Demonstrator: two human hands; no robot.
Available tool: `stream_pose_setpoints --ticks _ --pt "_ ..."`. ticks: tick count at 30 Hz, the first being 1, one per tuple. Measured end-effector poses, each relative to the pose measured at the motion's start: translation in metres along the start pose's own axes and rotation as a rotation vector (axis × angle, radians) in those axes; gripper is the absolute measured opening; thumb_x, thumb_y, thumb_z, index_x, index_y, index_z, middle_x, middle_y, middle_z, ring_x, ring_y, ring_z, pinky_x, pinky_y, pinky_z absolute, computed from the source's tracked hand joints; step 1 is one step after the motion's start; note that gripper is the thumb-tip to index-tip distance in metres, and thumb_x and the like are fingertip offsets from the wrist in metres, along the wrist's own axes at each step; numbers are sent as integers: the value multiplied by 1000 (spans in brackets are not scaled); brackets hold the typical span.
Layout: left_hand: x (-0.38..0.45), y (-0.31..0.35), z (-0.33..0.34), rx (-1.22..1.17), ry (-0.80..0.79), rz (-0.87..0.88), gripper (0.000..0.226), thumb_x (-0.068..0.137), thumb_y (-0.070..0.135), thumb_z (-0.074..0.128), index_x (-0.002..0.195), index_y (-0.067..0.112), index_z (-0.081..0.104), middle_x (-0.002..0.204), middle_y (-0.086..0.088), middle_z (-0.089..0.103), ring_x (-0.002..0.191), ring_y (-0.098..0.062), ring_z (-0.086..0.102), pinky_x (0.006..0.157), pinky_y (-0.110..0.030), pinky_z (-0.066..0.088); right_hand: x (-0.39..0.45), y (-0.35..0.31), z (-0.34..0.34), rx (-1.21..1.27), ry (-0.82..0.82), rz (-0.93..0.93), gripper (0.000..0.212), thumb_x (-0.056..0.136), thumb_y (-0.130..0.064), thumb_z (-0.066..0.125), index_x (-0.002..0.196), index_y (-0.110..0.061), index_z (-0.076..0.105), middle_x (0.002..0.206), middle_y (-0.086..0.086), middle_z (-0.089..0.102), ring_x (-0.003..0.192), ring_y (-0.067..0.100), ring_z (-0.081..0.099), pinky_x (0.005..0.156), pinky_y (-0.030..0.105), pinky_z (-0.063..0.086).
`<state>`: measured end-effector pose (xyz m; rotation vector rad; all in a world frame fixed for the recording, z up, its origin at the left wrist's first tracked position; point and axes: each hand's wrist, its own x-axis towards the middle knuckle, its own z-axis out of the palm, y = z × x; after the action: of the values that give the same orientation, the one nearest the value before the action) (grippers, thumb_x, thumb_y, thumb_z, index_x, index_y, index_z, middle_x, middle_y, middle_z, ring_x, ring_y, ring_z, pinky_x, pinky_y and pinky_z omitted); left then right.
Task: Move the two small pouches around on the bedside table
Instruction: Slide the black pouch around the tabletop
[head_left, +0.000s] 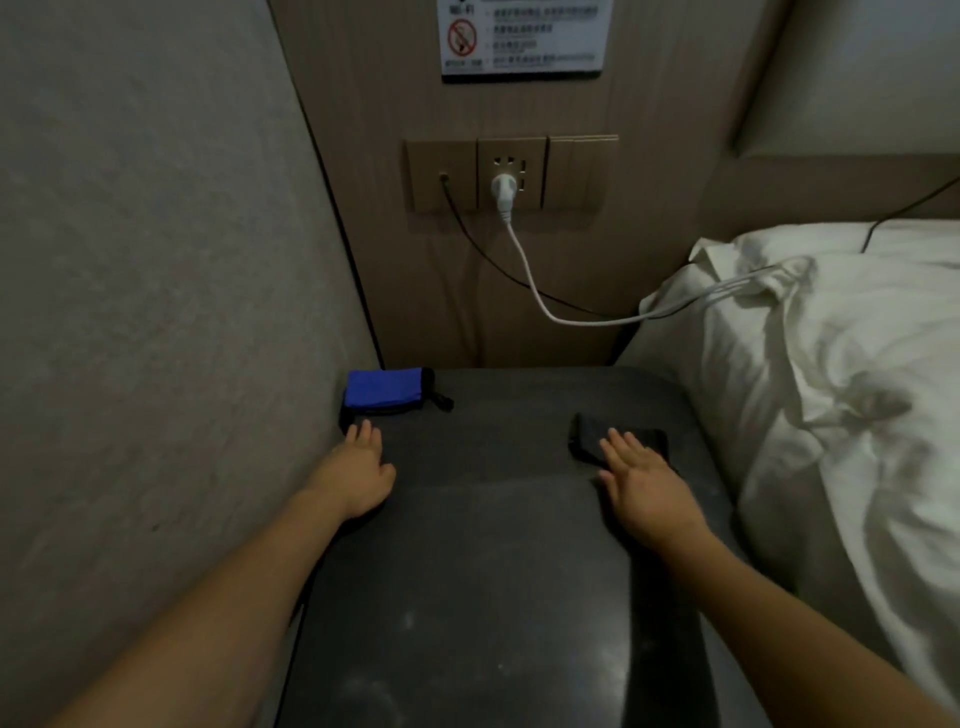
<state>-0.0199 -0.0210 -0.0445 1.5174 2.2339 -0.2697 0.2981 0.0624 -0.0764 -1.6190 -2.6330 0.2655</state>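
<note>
Pouches sit at both hands: the left hand (358, 475) lies flat, fingers straight, fingertips just short of the blue pouch (384, 388); the right hand (641, 480) rests with straight fingers on the black pouch (589, 439). Both lie on the dark table (483, 571), the bed (841, 374) right of the right hand.

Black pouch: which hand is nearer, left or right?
Right. The right hand has straight fingers lying over the black pouch; the left hand is across the bedside table, just short of the blue pouch.
</note>
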Motion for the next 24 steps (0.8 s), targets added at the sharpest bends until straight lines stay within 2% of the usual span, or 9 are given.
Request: stream_pose_setpoints --ticks 3,9,11,14,16,20,22,24 --pt "-3 4 0 35 -2 -24 70 99 35 31 151 1 -1 161 -16 -6 150 -28 -1 123 -34 11 6 27 -4 -12 26 74 50 98 -30 39 142 -5 37 152 12 30 141 27 26 114 36 21" --pt "-15 5 7 24 13 -2 68 99 30 31 151 1 0 161 -16 -5 150 -26 0 123 -33 10 13 42 -7 -40 11 107 48 99 -27 38 141 -4 38 151 13 31 141 27 27 115 37 23" --pt "-23 6 12 20 13 14 66 99 27 31 152 2 1 161 -14 -5 150 -25 -1 123 -32 9 9 41 -5 -13 57 138 45 98 -23 42 137 -2 43 148 16 37 138 30 32 114 40 26" --pt "-29 7 16 11 6 36 65 99 25 33 152 3 3 161 -13 -3 151 -23 1 122 -30 9 -5 53 1 27 175 171 37 90 -9 57 123 7 56 133 25 50 126 40 47 105 49 37" --pt "-29 7 14 -8 0 35 63 99 24 32 152 4 5 162 -12 -1 151 -23 2 122 -30 11 -14 58 3 46 178 191 34 86 -2 61 117 11 59 127 30 54 121 45 50 101 53 41" --pt "-26 7 -1 -69 -43 32 52 102 20 23 152 6 14 162 -11 6 150 -22 9 121 -29 11 -18 42 8 8 150 253 37 92 -11 52 124 8 54 135 28 48 127 42 44 106 49 35" --pt "-23 3 -8 -87 -77 19 49 104 21 17 151 7 17 161 -10 10 149 -22 14 121 -30 12 -20 25 14 7 130 261 37 92 -13 48 119 11 58 129 30 52 121 45 50 100 50 41" --pt "-17 -1 -14 -102 -82 -4 50 105 25 16 150 6 22 160 -11 18 147 -24 21 119 -30 16 -25 1 18 24 88 247 45 87 -20 41 107 12 65 116 32 61 106 47 59 88 52 49"
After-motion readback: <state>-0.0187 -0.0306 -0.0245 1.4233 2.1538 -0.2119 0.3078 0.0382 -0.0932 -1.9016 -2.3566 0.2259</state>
